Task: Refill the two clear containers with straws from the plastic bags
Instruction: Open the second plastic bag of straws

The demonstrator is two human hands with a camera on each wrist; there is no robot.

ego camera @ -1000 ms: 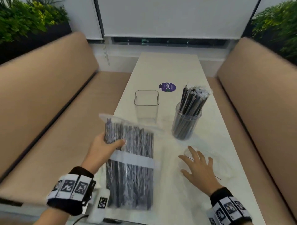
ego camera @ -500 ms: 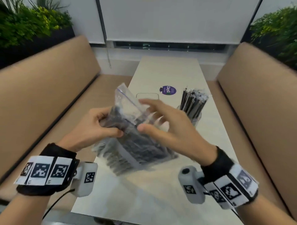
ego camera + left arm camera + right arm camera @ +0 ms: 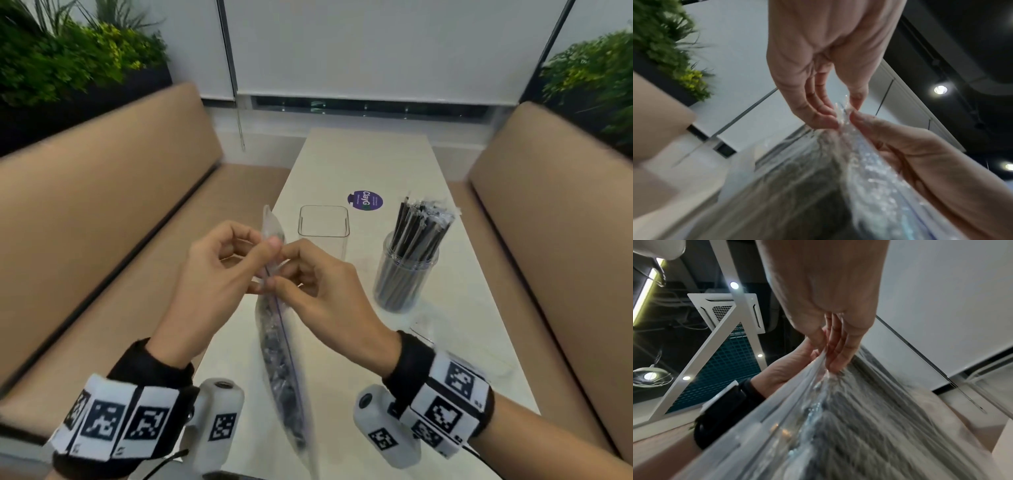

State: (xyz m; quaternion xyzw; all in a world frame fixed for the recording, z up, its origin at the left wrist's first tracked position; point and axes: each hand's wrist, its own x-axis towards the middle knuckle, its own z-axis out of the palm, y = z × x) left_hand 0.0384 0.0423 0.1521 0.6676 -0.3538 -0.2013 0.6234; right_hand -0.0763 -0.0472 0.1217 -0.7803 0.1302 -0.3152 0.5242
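A clear zip bag of black straws (image 3: 279, 349) is held edge-on above the table, its sealed top toward me. My left hand (image 3: 219, 267) pinches the left lip of the bag's top (image 3: 840, 113), and my right hand (image 3: 308, 281) pinches the right lip (image 3: 824, 363). Beyond my hands a square clear container (image 3: 323, 228) stands empty. To its right a round clear container (image 3: 404, 274) holds a bundle of wrapped black straws (image 3: 421, 226).
The white table (image 3: 363, 161) runs away from me between two tan benches (image 3: 102, 212) (image 3: 555, 205). A purple sticker (image 3: 365, 200) lies behind the containers. An empty clear bag (image 3: 445, 339) lies flat at the right, near my right wrist.
The bag has come up off the table and turned edge-on. My right hand left the table and joined the left at the bag's top, where both now pinch the lips.
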